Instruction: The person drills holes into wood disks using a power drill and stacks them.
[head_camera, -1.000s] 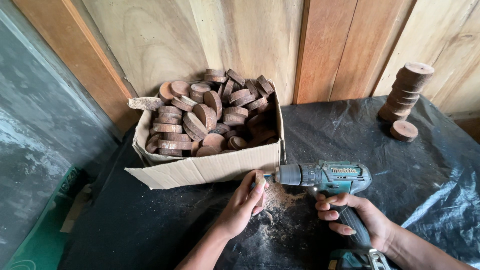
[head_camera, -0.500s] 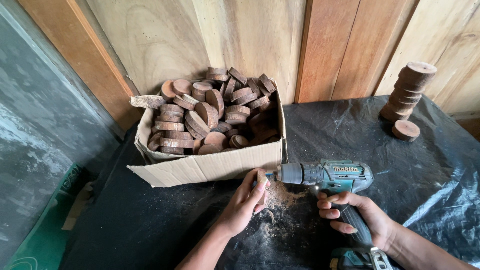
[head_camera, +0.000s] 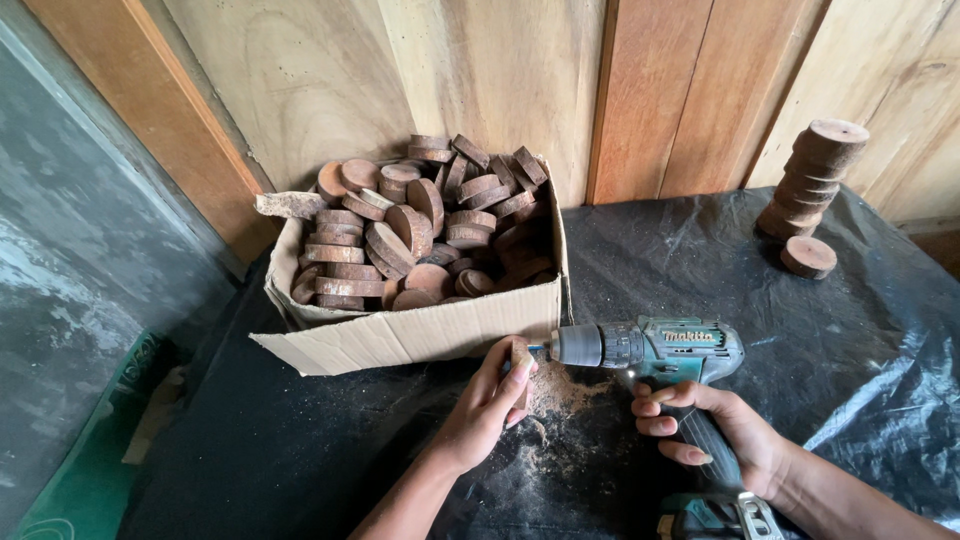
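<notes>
Gripping a small wooden disc (head_camera: 520, 362) edge-up on the counter (head_camera: 800, 330), our left hand (head_camera: 487, 402) had its fingers (head_camera: 508, 352) clenched around it, much as half a second before. Our right hand (head_camera: 722, 432) wrapped the handle of one teal cordless drill (head_camera: 650, 350), its bit meeting the disc's face; neither hand had shifted noticeably. Sawdust (head_camera: 560, 400) lay beneath the disc. Beyond stood one open cardboard box (head_camera: 400, 335) heaped with too many wooden discs to count. Far right, one leaning stack of discs (head_camera: 812, 175) rose beside one single loose disc (head_camera: 808, 256).
</notes>
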